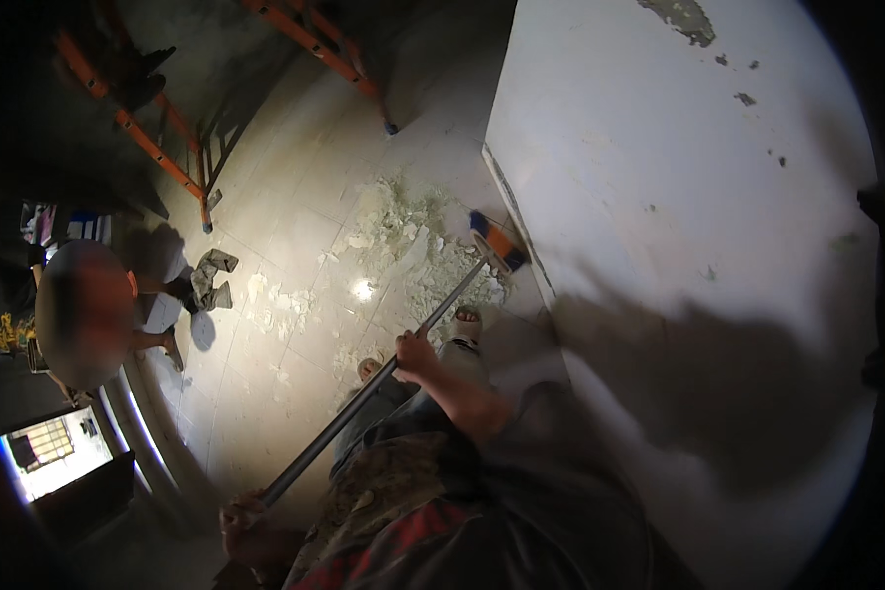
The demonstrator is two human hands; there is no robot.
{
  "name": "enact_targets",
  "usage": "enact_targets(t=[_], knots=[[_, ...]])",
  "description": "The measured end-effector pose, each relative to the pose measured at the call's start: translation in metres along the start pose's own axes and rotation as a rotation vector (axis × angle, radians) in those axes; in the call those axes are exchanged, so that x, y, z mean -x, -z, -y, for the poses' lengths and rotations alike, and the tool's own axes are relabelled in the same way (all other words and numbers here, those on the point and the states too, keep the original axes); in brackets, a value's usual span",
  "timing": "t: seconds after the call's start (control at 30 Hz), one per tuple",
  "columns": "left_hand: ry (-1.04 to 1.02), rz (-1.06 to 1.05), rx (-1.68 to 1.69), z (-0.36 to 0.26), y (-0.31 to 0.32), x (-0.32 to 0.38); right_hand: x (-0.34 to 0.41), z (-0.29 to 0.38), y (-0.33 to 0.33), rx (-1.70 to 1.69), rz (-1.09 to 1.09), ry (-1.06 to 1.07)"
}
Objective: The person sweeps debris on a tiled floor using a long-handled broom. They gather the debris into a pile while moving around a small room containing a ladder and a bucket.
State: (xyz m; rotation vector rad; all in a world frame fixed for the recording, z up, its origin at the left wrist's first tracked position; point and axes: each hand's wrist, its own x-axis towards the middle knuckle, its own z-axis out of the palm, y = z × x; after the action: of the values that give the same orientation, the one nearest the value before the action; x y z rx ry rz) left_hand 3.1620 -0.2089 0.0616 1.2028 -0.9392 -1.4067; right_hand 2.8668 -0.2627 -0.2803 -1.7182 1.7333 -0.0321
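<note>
A push broom with a long grey handle runs diagonally across the view. My right hand is wrapped around the handle partway down, in front of my feet. Farther back, at the lower left, my left hand grips the upper end. The broom head, with dark blue and orange bristles, is on the floor close to the foot of the white wall. Beside it spreads a heap of pale paint or plaster flakes, partly under the head's near side. Smaller flakes are scattered to the left.
Orange ladders stand at the upper left, with another leg nearer the middle. A person is at the left, near a crumpled grey cloth on the tiled floor. The wall has peeled patches along the right.
</note>
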Motion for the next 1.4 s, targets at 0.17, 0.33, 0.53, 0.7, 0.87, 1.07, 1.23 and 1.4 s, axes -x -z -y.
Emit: enact_targets(t=[0.17, 0.33, 0.53, 0.7, 0.87, 1.07, 1.23, 1.4], knots=[[-0.216, -0.292, 0.126, -0.057, 0.137, -0.042, 0.044, 0.102, 0.017, -0.145, -0.274, -0.078], [-0.135, -0.005, 0.051, -0.118, 0.182, -0.097, 0.093, 0.161, 0.012, -0.234, -0.158, -0.279], [0.197, 0.473, 0.329, -0.044, -0.028, -0.138, 0.153, 0.063, -0.073, -0.231, -0.523, -0.495], [0.270, 0.683, 0.135, 0.005, -0.107, -0.123, 0.144, -0.014, -0.113, -0.382, -0.403, -0.782], [0.170, 0.559, 0.077, -0.014, -0.076, -0.139, 0.056, -0.009, -0.075, -0.283, -0.528, -0.609], [0.076, 0.397, 0.022, -0.039, -0.081, -0.123, 0.022, -0.006, -0.025, -0.173, -0.377, -0.500], [0.012, 0.359, 0.031, -0.041, -0.081, -0.113, -0.008, -0.009, 0.022, -0.287, -0.295, -0.415], [0.003, 0.202, 0.016, -0.063, -0.077, -0.112, -0.006, -0.001, 0.068, -0.080, -0.285, -0.285]])
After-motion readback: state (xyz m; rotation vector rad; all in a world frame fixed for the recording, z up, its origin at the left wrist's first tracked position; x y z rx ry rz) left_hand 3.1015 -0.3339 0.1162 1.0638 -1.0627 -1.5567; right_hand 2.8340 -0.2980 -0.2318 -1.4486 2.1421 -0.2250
